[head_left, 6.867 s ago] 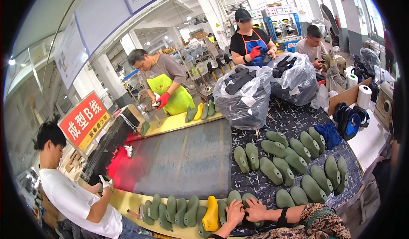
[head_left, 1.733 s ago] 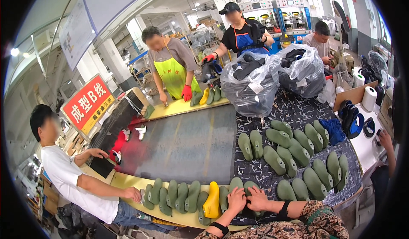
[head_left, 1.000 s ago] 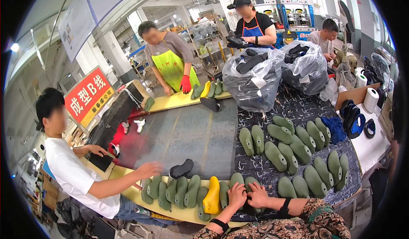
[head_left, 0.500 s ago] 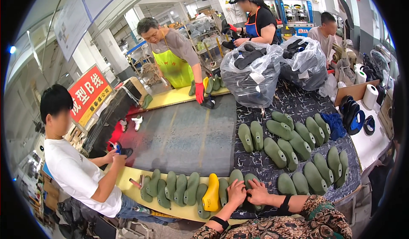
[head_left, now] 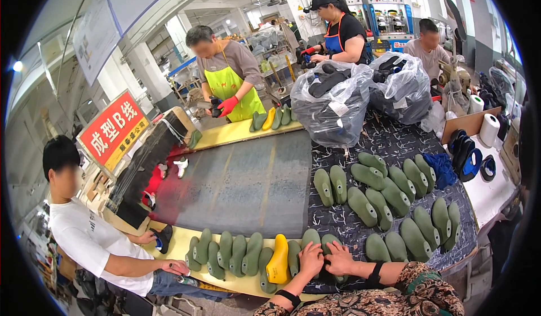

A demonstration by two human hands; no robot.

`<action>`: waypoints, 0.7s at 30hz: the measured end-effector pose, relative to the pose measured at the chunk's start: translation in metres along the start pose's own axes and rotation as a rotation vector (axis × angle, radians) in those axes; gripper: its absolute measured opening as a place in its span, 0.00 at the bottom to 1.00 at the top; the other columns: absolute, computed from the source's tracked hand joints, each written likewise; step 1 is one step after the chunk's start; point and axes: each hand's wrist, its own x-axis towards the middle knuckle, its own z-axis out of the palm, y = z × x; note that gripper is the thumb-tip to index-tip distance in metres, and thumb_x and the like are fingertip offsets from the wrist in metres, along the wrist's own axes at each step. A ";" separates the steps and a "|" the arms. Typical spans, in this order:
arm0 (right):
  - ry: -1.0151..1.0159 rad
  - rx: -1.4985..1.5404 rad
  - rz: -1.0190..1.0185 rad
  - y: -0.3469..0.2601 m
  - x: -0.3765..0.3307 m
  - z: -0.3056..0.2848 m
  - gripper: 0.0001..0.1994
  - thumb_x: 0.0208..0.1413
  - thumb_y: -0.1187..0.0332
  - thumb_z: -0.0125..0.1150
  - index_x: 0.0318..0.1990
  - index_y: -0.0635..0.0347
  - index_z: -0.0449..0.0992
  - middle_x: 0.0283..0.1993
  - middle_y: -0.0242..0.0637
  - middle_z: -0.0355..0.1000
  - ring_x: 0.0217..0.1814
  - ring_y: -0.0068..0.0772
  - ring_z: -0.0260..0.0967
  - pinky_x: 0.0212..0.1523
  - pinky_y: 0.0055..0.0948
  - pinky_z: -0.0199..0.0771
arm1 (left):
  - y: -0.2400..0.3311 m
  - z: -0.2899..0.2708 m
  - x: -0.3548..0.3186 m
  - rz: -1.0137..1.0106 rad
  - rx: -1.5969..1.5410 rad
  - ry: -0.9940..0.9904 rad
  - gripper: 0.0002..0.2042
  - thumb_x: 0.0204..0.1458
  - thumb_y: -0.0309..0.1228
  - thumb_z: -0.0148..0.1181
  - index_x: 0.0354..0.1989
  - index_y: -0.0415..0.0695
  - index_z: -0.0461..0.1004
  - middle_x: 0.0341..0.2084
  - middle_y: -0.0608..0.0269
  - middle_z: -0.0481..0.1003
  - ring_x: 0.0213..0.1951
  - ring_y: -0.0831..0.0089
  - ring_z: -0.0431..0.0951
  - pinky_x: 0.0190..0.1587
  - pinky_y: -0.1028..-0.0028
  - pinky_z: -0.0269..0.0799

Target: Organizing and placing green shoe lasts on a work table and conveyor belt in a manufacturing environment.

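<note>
Flanking a grey belt (head_left: 225,183) in a pillared workshop, patterned cloth (head_left: 406,141) carries green lasts (head_left: 362,206) and plastic bags (head_left: 329,116) obstructing its far end, while left hand (head_left: 310,258) and right hand (head_left: 339,258) overlie two near-edge lasts (head_left: 311,236), fingers loosely curved, grip indeterminable.
</note>
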 end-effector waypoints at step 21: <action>-0.004 0.011 0.005 0.000 0.000 0.001 0.21 0.44 0.57 0.51 0.45 0.54 0.74 0.66 0.48 0.46 0.69 0.51 0.35 0.63 0.51 0.39 | 0.002 -0.001 0.000 -0.002 0.023 -0.001 0.08 0.43 0.30 0.53 0.32 0.45 0.76 0.47 0.67 0.71 0.58 0.64 0.60 0.55 0.59 0.52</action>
